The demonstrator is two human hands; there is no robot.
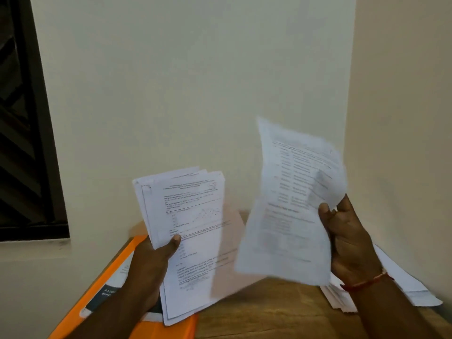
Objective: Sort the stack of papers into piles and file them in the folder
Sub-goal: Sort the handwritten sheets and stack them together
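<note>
My left hand (pixel 151 263) grips a stack of printed papers (pixel 193 231) upright, thumb across the front sheet. My right hand (pixel 347 241) pinches a single printed sheet (pixel 291 204) by its right edge, lifted and blurred, apart from the stack. An orange folder (pixel 105 277) lies flat on the wooden table (pixel 269 311) below my left hand, partly hidden by my arm and the stack. A pile of white papers (pixel 413 287) lies on the table at the right, under my right wrist.
The table stands in a corner between two pale walls (pixel 195 81). A dark window frame (pixel 27 143) is at the left. A red thread band circles my right wrist (pixel 367 281). A pinkish sheet (pixel 230 253) shows behind the stack.
</note>
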